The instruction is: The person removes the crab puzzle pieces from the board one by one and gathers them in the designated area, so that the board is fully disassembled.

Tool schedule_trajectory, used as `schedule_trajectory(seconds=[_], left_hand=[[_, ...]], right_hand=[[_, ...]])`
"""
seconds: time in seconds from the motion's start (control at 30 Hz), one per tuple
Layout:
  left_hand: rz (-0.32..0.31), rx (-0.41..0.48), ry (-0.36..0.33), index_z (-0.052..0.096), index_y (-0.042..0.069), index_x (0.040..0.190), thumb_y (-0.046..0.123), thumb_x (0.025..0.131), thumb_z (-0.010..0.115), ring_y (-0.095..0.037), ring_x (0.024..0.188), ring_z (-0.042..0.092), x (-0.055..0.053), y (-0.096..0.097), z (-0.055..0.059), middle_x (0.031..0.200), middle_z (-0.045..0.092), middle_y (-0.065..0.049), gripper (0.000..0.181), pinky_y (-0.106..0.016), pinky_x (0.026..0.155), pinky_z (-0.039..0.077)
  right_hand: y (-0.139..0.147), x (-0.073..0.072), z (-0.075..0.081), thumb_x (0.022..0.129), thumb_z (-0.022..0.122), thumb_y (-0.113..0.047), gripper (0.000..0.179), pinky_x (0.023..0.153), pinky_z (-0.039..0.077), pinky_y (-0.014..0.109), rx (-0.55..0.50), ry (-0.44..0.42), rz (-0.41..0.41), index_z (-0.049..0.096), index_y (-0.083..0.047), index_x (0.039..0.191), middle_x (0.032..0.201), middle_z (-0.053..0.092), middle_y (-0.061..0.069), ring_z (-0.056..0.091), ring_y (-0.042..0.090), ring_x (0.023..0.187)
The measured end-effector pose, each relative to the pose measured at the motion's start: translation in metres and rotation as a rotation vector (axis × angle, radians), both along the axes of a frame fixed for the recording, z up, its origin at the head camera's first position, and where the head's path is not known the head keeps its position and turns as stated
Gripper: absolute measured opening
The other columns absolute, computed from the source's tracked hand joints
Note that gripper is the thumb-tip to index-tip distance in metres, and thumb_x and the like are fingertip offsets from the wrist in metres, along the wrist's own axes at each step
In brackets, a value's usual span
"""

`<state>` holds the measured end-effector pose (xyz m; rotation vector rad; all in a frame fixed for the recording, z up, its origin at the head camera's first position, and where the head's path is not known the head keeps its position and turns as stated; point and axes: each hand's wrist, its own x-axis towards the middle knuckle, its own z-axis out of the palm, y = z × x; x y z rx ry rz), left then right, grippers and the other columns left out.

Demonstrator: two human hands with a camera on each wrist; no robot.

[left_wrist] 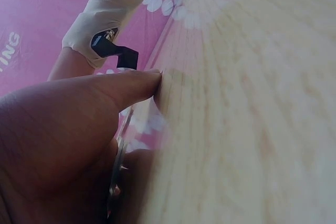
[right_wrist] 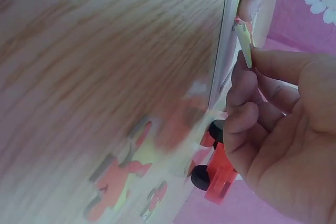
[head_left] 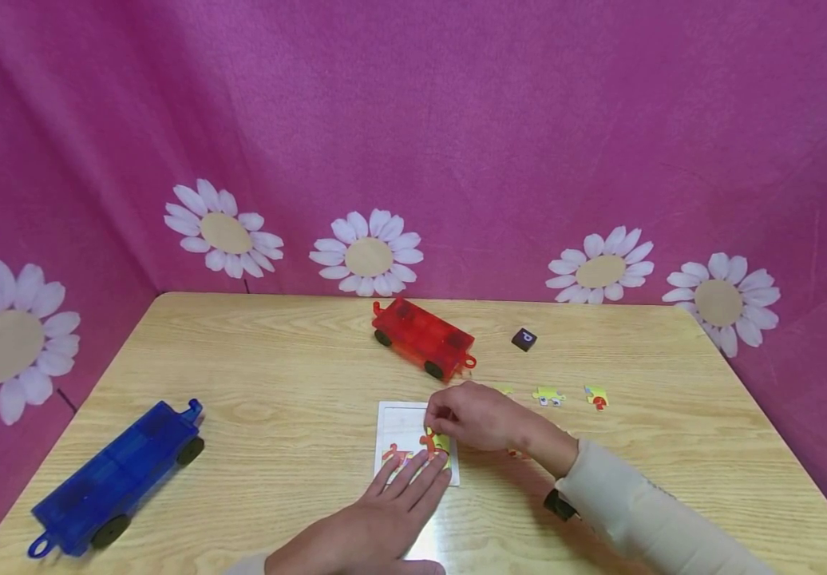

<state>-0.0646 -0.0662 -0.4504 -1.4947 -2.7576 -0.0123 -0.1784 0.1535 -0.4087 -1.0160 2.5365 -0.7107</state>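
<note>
A small white puzzle tray [head_left: 402, 423] lies on the table in front of me, with red and pink puzzle pieces [head_left: 397, 455] along its near side. My left hand [head_left: 373, 519] lies flat, its straight fingertips resting on the pieces and the tray's near edge. Above the tray's right side, my right hand [head_left: 481, 417] pinches a yellow puzzle piece [right_wrist: 243, 40] between thumb and forefinger. That piece stands tilted in the right wrist view, its far end by the left fingertips. Whether it touches its neighbours is hidden.
Loose puzzle pieces [head_left: 548, 396] lie right of the tray, some partly behind the right arm. A red toy wagon [head_left: 424, 337] and a black tile with a letter [head_left: 524, 339] stand farther back. A blue toy wagon [head_left: 119, 475] is at the left.
</note>
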Motion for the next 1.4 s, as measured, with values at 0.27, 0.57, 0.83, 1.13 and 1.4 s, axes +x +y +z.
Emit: schedule_trajectory(seconds=[0.27,0.57,0.83,1.13,1.4], left_hand=[[0.01,-0.012,-0.051,0.023,0.003,0.163,0.071,0.102,0.03,-0.028,0.155,0.013,0.0,0.002,0.0,0.17,0.017,-0.011,0.092,-0.049,0.12,0.019],[0.014,0.002,-0.021,0.024,0.003,0.163,0.071,0.102,0.033,-0.028,0.155,0.016,0.002,0.002,0.001,0.17,0.018,-0.012,0.092,-0.048,0.12,0.02],[0.029,0.021,-0.105,0.019,0.003,0.164,0.071,0.102,0.035,-0.027,0.156,0.012,0.002,0.002,0.001,0.171,0.014,-0.013,0.093,-0.049,0.121,0.016],[0.032,0.059,-0.199,0.015,0.002,0.164,0.069,0.101,0.04,-0.03,0.157,0.005,0.0,0.003,0.004,0.172,0.006,-0.015,0.095,-0.052,0.121,0.014],[0.037,0.056,-0.201,0.015,0.002,0.164,0.069,0.101,0.041,-0.029,0.157,0.005,0.0,0.003,0.005,0.171,0.007,-0.015,0.095,-0.052,0.122,0.015]], right_hand=[[0.003,0.003,0.007,0.097,0.071,-0.008,0.008,0.072,0.051,0.029,-0.01,0.012,-0.039,0.074,-0.016,0.096,0.084,0.065,-0.013,0.056,0.007,0.073],[0.023,0.008,0.015,0.098,0.071,-0.009,0.009,0.067,0.05,0.028,-0.015,0.055,-0.048,0.073,-0.017,0.095,0.085,0.064,-0.012,0.055,0.006,0.073],[0.059,0.015,0.03,0.1,0.067,-0.009,0.014,0.066,0.049,0.029,0.007,0.064,-0.107,0.07,-0.019,0.092,0.084,0.063,-0.01,0.054,0.006,0.071],[0.112,0.018,0.041,0.101,0.065,-0.007,0.014,0.064,0.047,0.028,0.08,0.01,-0.127,0.069,-0.017,0.092,0.082,0.061,-0.009,0.054,0.005,0.07],[0.153,0.021,0.039,0.095,0.066,0.003,0.023,0.066,0.046,0.029,0.168,0.011,-0.146,0.066,-0.018,0.087,0.083,0.059,-0.012,0.052,0.006,0.076]])
